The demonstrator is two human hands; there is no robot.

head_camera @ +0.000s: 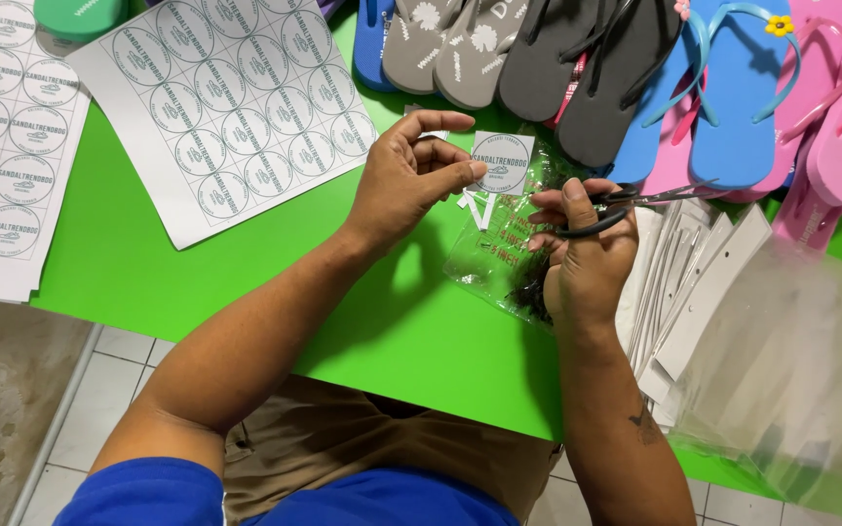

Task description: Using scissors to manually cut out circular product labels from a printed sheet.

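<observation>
My left hand [403, 180] pinched the square-cut label [502, 162] above the green table [129, 263]; right hand [585, 255] gripped the scissors [626, 203]. I judged small snips, rotating paper along the circle, best.

White round-label sheets [221, 107] upper left, cut label [502, 162] centre

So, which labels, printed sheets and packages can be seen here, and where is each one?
Cut label: small white square with a round grey print, held in the left hand.
Label sheet: white, rows of round grey prints, on the green table at upper left.
Second sheet stack: same print, far left edge.
Clear bag: printed plastic, under the right hand, which holds scissors.
</observation>
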